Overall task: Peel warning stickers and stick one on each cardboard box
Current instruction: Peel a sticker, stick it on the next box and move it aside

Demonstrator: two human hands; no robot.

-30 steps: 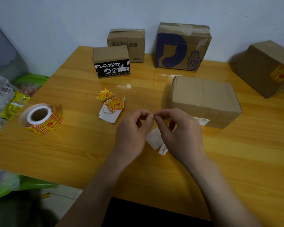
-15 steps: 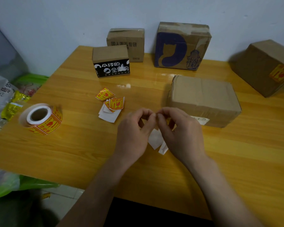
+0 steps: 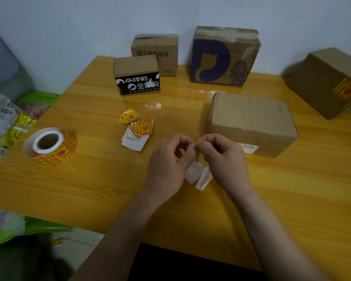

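head | left hand (image 3: 168, 165), right hand (image 3: 224, 159) still pinching sticker (image 3: 198, 171) | unchanged

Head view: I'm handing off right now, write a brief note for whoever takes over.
Left hand and right hand: both pinch one white-backed sticker piece above the wooden table.
Yellow-red sticker roll lies at left; loose cut stickers at centre.
Done: brown box at far right carries a sticker.
Left: plain brown box, black-banded box, printed box and cat-print box show none.
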